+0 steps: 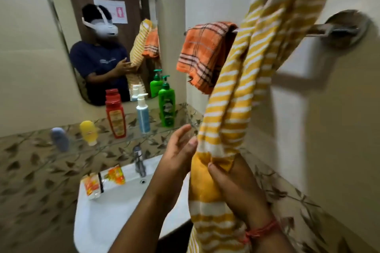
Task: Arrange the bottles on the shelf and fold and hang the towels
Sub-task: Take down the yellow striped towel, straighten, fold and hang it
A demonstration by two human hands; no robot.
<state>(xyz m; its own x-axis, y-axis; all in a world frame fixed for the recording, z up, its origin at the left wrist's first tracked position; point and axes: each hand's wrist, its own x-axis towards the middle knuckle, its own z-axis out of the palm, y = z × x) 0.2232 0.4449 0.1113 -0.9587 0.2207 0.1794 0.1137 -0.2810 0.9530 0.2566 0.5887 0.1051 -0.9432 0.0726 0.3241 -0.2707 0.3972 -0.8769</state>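
While bottles (166,106) stand shelved and the orange towel (203,55) hangs, our right hand (232,184) pinches the yellow towel (232,108), left hand (178,154) spread beside it, hanging unfinished.

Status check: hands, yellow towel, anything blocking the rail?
Right hand pinching yellow striped towel; left hand open, fingers at its edge. Towel draped over rail, bunched, not folded. Orange towel already hung, beside it.

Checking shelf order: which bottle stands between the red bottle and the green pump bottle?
In the head view, a blue pump bottle with a white top stands on the glass shelf between the red bottle and the green pump bottle.
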